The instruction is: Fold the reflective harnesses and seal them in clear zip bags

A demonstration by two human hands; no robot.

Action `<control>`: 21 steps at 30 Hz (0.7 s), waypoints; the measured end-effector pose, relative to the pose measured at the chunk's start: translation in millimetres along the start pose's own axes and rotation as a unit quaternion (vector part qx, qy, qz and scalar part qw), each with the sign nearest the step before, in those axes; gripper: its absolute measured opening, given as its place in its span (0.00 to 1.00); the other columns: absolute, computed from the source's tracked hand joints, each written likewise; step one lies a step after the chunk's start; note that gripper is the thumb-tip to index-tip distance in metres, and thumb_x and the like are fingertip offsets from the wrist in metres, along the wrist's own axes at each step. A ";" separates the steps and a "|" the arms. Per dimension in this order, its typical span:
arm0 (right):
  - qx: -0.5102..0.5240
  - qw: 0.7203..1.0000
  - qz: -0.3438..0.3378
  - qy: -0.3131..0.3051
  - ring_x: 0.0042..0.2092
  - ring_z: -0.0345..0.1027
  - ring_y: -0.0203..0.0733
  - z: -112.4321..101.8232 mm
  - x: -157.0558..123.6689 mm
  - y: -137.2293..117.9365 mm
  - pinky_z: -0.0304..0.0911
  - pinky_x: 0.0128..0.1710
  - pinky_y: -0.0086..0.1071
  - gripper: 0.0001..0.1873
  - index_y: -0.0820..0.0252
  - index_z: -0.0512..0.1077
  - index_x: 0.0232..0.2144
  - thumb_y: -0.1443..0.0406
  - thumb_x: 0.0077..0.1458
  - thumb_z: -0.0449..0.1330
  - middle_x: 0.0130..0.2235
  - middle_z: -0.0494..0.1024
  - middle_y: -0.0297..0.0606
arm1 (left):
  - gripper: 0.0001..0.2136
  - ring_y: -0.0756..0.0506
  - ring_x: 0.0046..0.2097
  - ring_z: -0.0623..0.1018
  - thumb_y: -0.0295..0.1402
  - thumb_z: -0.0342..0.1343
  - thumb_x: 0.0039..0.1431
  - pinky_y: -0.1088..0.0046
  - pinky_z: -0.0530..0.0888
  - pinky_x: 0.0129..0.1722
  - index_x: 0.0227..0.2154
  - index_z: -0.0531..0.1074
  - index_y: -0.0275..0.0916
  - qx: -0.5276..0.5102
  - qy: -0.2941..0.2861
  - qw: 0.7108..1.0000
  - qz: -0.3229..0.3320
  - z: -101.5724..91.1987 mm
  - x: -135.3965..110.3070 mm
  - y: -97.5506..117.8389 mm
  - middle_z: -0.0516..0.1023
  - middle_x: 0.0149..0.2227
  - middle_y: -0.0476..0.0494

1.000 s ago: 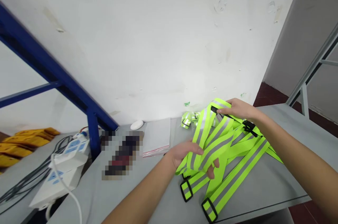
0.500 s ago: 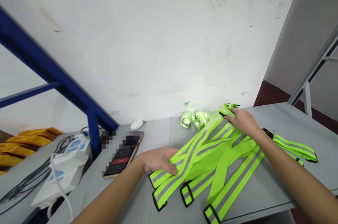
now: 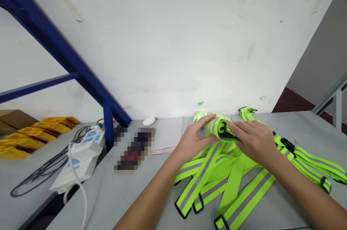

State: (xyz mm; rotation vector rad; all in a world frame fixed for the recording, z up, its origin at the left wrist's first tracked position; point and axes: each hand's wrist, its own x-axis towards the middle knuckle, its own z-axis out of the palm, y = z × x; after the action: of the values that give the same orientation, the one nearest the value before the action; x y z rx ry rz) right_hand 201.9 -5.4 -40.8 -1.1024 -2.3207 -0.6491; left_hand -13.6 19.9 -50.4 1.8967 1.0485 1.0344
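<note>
Left hand (image 3: 191, 137), right hand (image 3: 253, 142): both grasping one rolled lime reflective strap (image 3: 219, 128) from either side. Loose reflective harness straps (image 3: 199, 179) beneath, on grey workbench (image 3: 141, 194).

This looks like a plain workroom or small workshop, not a home: a grey metal desk (image 3: 108, 194) holds reflective safety straps (image 3: 231, 186), with power strips (image 3: 77, 166) and trailing cables (image 3: 40, 174) nearby. A blue steel rack frame (image 3: 54, 42) stands against a scuffed white wall (image 3: 173, 42) above a dark red floor (image 3: 295, 101).
</note>
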 end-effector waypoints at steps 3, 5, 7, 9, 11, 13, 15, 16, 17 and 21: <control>0.000 0.997 -0.048 0.056 0.30 0.68 0.38 4.0 0.7 -11.2 0.54 0.30 0.34 0.29 0.55 0.66 0.56 0.78 0.54 0.50 0.35 0.82 0.33 | 0.17 0.40 0.50 0.75 0.33 0.61 0.53 0.65 0.70 0.51 0.47 0.73 0.41 -0.043 -0.006 0.999 -0.014 7.2 -6.1 -10.8 0.77 0.48 0.43; 0.001 0.996 -0.043 0.075 0.29 0.67 0.38 13.3 -0.7 -14.8 0.53 0.30 0.34 0.31 0.55 0.63 0.59 0.78 0.54 0.50 0.35 0.82 0.33 | 0.22 0.41 0.46 0.76 0.32 0.62 0.52 0.66 0.73 0.46 0.51 0.70 0.41 -0.135 -0.035 0.989 -0.047 9.8 -10.3 -14.9 0.77 0.46 0.43; 0.003 0.997 -0.028 0.075 0.30 0.67 0.38 23.6 -3.3 -15.7 0.53 0.31 0.34 0.31 0.53 0.63 0.59 0.78 0.55 0.49 0.38 0.82 0.33 | 0.27 0.41 0.44 0.77 0.34 0.65 0.50 0.65 0.74 0.44 0.54 0.65 0.41 -0.246 -0.085 0.961 -0.090 11.9 -13.0 -17.0 0.77 0.45 0.41; 0.011 0.998 -0.010 0.061 0.32 0.68 0.38 31.2 -6.2 -15.2 0.55 0.33 0.34 0.30 0.50 0.66 0.58 0.77 0.56 0.49 0.41 0.81 0.34 | 0.28 0.41 0.43 0.77 0.37 0.66 0.49 0.63 0.75 0.43 0.53 0.66 0.39 -0.312 -0.129 0.932 -0.132 13.6 -14.3 -18.5 0.77 0.43 0.40; 0.025 0.998 0.010 0.050 0.35 0.69 0.39 34.9 -8.8 -14.4 0.56 0.35 0.34 0.28 0.47 0.68 0.56 0.75 0.57 0.49 0.43 0.81 0.34 | 0.28 0.39 0.44 0.77 0.40 0.68 0.47 0.61 0.74 0.44 0.50 0.69 0.37 -0.345 -0.145 0.914 -0.154 15.8 -15.4 -19.9 0.77 0.43 0.39; 0.027 0.998 0.034 0.049 0.38 0.70 0.41 36.3 -11.1 -14.4 0.56 0.36 0.35 0.26 0.44 0.70 0.55 0.72 0.59 0.50 0.44 0.80 0.33 | 0.31 0.36 0.48 0.76 0.43 0.69 0.44 0.59 0.72 0.48 0.50 0.70 0.37 -0.389 -0.150 0.896 -0.153 19.7 -17.3 -19.8 0.77 0.46 0.37; 0.014 0.997 0.056 0.054 0.41 0.70 0.42 38.1 -13.0 -16.0 0.56 0.37 0.35 0.25 0.39 0.70 0.54 0.70 0.60 0.50 0.44 0.80 0.33 | 0.33 0.35 0.52 0.74 0.46 0.68 0.45 0.57 0.70 0.51 0.53 0.68 0.38 -0.435 -0.135 0.879 -0.141 25.7 -20.6 -16.2 0.75 0.50 0.35; 0.003 0.996 0.067 0.062 0.42 0.70 0.43 39.7 -13.8 -17.4 0.56 0.37 0.35 0.26 0.35 0.69 0.55 0.69 0.60 0.51 0.44 0.80 0.32 | 0.33 0.35 0.54 0.72 0.46 0.67 0.47 0.57 0.69 0.53 0.54 0.67 0.40 -0.446 -0.115 0.877 -0.137 29.2 -22.8 -12.8 0.73 0.52 0.35; -0.010 0.994 0.076 0.077 0.42 0.70 0.43 41.6 -14.4 -19.2 0.56 0.38 0.36 0.26 0.32 0.68 0.55 0.69 0.60 0.51 0.44 0.79 0.32 | 0.31 0.35 0.56 0.71 0.46 0.65 0.50 0.57 0.68 0.54 0.56 0.66 0.41 -0.447 -0.091 0.880 -0.136 32.7 -25.4 -8.8 0.72 0.54 0.36; -0.069 0.979 0.080 0.175 0.41 0.68 0.43 47.2 -13.9 -28.4 0.54 0.42 0.38 0.29 0.26 0.61 0.58 0.67 0.61 0.54 0.40 0.79 0.32 | 0.24 0.37 0.56 0.71 0.43 0.57 0.59 0.60 0.68 0.54 0.57 0.65 0.44 -0.404 -0.031 0.902 -0.150 41.5 -36.0 3.1 0.73 0.54 0.40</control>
State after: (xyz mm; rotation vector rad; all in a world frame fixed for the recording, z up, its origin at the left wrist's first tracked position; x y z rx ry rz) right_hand 176.4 -1.0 -91.4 -1.1190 -1.8926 -0.8755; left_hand 11.6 -21.9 -75.7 1.0469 0.6776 1.0034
